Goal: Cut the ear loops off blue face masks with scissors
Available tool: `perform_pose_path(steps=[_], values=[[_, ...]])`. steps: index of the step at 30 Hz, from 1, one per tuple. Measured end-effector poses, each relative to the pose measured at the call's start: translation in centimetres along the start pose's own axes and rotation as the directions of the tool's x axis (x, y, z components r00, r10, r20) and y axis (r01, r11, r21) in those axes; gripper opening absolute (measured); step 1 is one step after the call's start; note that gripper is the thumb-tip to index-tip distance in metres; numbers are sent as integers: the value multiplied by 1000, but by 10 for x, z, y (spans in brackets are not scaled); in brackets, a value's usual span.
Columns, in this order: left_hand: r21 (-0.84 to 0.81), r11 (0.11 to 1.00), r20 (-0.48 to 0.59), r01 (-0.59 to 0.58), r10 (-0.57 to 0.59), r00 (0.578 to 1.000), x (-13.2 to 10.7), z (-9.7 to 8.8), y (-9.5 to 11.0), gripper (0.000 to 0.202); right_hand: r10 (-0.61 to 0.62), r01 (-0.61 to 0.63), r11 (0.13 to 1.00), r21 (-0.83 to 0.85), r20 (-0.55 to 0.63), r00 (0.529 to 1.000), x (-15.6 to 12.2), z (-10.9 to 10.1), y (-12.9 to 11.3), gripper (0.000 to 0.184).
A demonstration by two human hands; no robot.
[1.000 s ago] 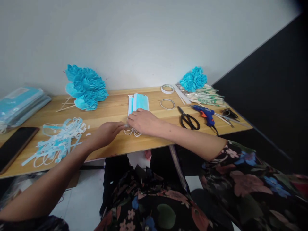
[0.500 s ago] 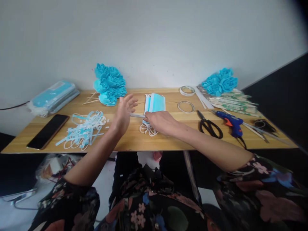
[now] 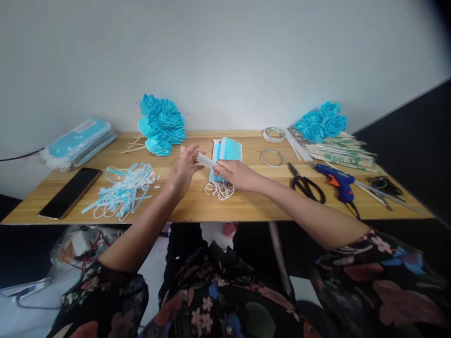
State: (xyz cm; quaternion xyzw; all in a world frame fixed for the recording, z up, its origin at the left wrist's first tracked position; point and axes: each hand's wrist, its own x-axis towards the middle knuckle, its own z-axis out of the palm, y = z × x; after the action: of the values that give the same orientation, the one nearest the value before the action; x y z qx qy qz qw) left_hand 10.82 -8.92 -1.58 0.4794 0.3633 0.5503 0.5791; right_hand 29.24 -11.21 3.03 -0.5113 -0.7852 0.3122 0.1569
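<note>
A narrow white pleated strip, with fine lines along it, is pinched at its right end by my right hand. At the strip's other end is my left hand, palm turned inward and fingers apart; whether a fingertip touches the strip I cannot tell. Just behind my right hand lies a small stack of blue face masks, their white ear loops spilling toward the front of the table. My right hand covers part of that stack.
Left on the wooden table: a phone, cut mask strips, packed masks and blue fabric flowers. Right: tape rolls, scissors, a blue glue gun, more flowers and wrapped sticks.
The pleated strip has turned so that its lined face shows and its left end is raised. My left hand has moved slightly right, its fingers curling a little near the strip.
</note>
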Motion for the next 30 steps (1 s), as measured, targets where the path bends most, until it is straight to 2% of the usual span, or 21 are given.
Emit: perform_pose_path(steps=[2, 4, 6, 10, 14, 17, 19, 22, 25, 27, 30], values=[[-70, 996, 68, 46, -42, 997, -8, 3, -3, 55, 8, -16, 964, 264, 32, 999, 1, 1, 2, 28], [-115, 990, 142, 82, -66, 988, -18, 11, -6, 49, 14, -63, 870, 489, 104, 995, 1, 4, 4, 27], [-150, 983, 191, 102, -72, 979, -25, 19, -9, 47, 4, -124, 755, 644, 185, 983, 0, 9, 3, 27], [-234, 968, 237, 89, -33, 971, -29, 26, -10, 44, -36, -233, 559, 796, 304, 952, -5, 15, -1, 29], [-319, 935, 234, 154, -80, 969, -28, 22, -9, 33, -136, -293, 448, 845, 388, 911, -11, 18, -3, 32], [-300, 937, 166, 179, -134, 977, -27, 20, -8, 28, -125, -292, 442, 848, 380, 916, -11, 20, -1, 32], [-282, 947, 118, 156, -127, 985, -26, 19, -8, 26, -63, -268, 483, 834, 338, 939, -10, 22, 1, 28], [-228, 970, 23, 88, -85, 996, -22, 16, -10, 26, 39, -218, 624, 750, 249, 968, -6, 24, 0, 23], [-83, 996, -81, -8, 2, 997, -20, 14, -10, 25, 134, -202, 746, 635, 154, 979, -3, 28, -9, 26], [32, 997, -136, -72, 76, 988, -19, 13, -9, 24, 193, -234, 739, 632, 134, 972, -3, 32, -17, 29], [137, 984, -190, -111, 136, 972, -21, 13, -5, 23, 203, -271, 633, 725, 183, 962, -5, 37, -24, 28]])
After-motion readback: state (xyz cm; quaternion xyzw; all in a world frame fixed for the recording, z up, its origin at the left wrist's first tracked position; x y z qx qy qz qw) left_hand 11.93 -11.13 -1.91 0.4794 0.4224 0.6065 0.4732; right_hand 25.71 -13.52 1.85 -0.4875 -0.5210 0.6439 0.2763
